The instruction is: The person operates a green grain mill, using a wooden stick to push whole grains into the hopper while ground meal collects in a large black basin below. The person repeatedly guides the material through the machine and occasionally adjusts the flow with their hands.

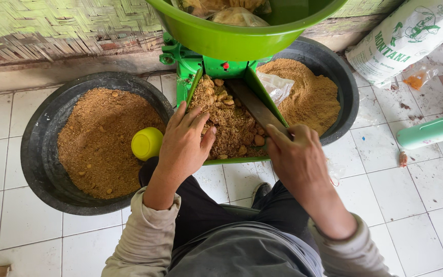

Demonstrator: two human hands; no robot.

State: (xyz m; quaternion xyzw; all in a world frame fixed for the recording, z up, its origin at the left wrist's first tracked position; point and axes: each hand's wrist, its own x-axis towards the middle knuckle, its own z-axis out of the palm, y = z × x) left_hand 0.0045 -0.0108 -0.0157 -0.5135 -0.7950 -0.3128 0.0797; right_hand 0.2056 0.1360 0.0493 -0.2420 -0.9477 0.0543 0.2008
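The left hand (184, 141) is spread flat, fingers pressing the lumpy brown crumbs (232, 123) in the green chute (242, 160). The right hand (294, 154) is closed around a flat metal blade (255, 105). A yellow cup (146, 143) sits just left of the left hand in a black tub (37, 154)

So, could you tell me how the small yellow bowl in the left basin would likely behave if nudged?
The yellow bowl looks like thin plastic, so probably light. It rests on loose brown granules, so it would likely slide or tip easily. Its rounded shape suggests it could roll.
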